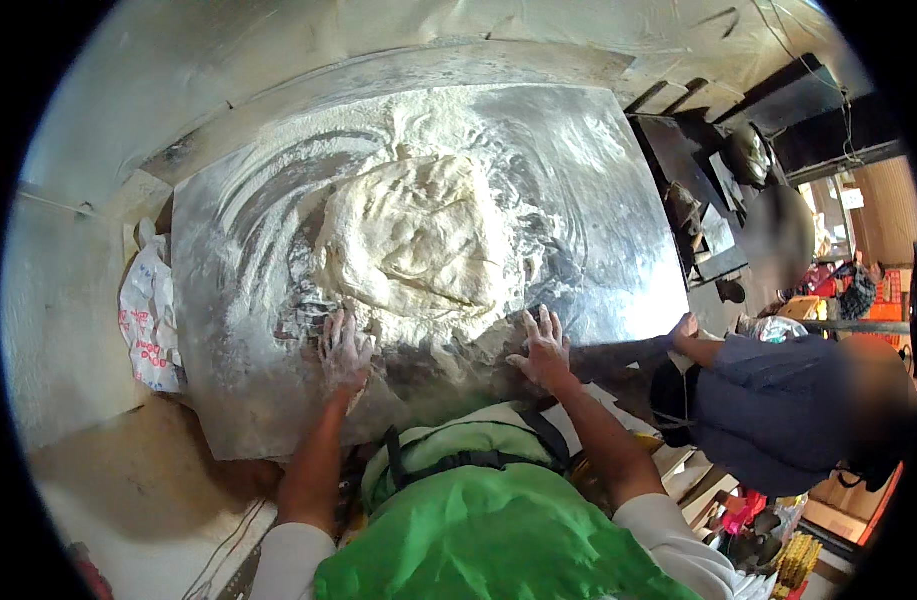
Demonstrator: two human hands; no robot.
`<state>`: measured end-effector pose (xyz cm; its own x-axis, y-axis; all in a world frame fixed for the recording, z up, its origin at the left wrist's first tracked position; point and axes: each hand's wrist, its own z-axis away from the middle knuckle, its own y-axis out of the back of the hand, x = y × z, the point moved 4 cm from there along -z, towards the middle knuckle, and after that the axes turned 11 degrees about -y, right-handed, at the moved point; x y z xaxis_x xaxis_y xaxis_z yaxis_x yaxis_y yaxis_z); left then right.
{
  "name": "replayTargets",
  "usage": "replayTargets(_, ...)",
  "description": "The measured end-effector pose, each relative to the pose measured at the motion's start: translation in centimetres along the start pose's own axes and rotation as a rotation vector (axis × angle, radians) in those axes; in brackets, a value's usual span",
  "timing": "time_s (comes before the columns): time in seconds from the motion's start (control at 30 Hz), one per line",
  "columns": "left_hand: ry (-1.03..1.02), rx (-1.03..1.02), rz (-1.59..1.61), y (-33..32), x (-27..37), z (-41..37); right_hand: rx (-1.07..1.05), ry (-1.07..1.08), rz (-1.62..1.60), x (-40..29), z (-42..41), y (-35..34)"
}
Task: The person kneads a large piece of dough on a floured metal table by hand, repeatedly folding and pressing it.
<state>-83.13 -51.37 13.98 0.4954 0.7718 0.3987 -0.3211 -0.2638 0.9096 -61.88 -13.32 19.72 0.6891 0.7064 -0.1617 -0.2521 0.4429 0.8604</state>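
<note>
A large, lumpy mass of dough (417,232) lies on a metal-topped work table (616,217). Loose flour (436,112) surrounds it, streaked in curved swipes to the left and heaped behind. My left hand (346,349), dusted white with flour, is just short of the dough's front left corner, its fingers spread. On the other side, my right hand (545,349) is near the front right corner, fingers apart and pointing away from me. Neither hand holds anything. Whether the fingertips touch the tabletop is hard to tell.
A white plastic bag (151,315) with red printing is wedged between the table's left edge and the wall. At the right, another person in a dark shirt (766,409) stands with a hand (685,328) by the table corner. Dark shelving (676,157) stands beyond the right edge.
</note>
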Motion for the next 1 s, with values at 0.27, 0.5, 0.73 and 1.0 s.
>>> replayTargets(0.27,0.052,0.058,-0.134,1.1,1.3,-4.4,0.151,0.222,-0.352,-6.7,-7.5,5.6)
replayTargets(0.5,0.025,-0.068,-0.170,1.3,1.4,-10.0,0.176,0.691,-0.302,-26.0,-18.6,11.6)
replayTargets(0.73,0.101,-0.144,-0.127,1.5,2.0,-16.0,-0.192,0.602,0.077,-39.0,-29.6,8.8)
replayTargets(1.0,-0.550,0.147,0.302,-2.2,12.3,-18.4,-0.251,0.445,-0.854,-22.9,-23.2,13.8)
